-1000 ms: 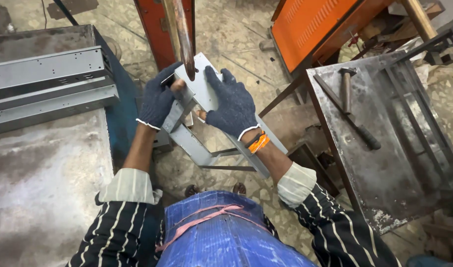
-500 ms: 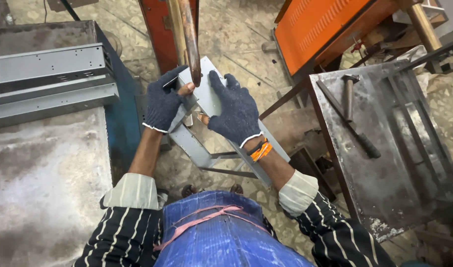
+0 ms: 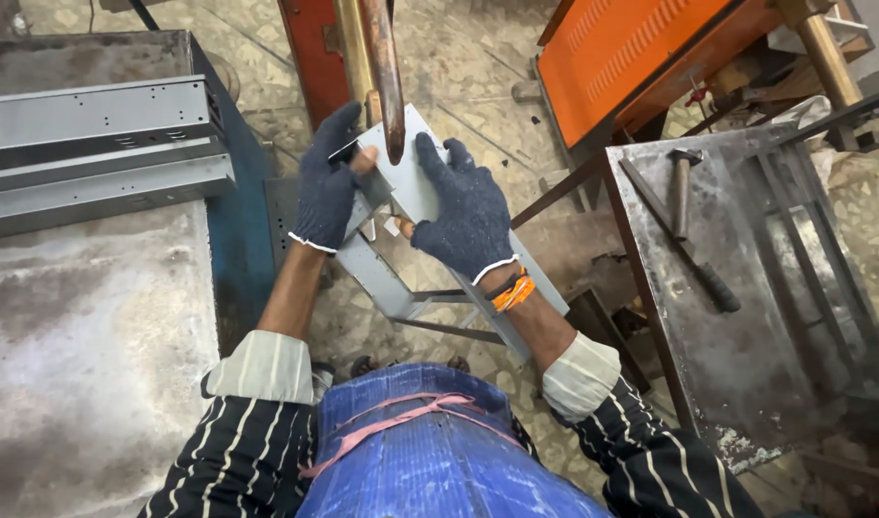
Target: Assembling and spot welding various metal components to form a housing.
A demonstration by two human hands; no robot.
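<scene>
Partly hidden — grey metal channel, left hand, right hand

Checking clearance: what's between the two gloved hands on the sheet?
Head view: the copper rod comes down between left hand and right hand, over the grey sheet-metal part.

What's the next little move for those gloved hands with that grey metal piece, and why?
Probably nudge the grey sheet-metal bracket slightly to line its spot up under the copper rod tip. Left hand and right hand both press it flat, and the tip hangs just over its upper face.
</scene>
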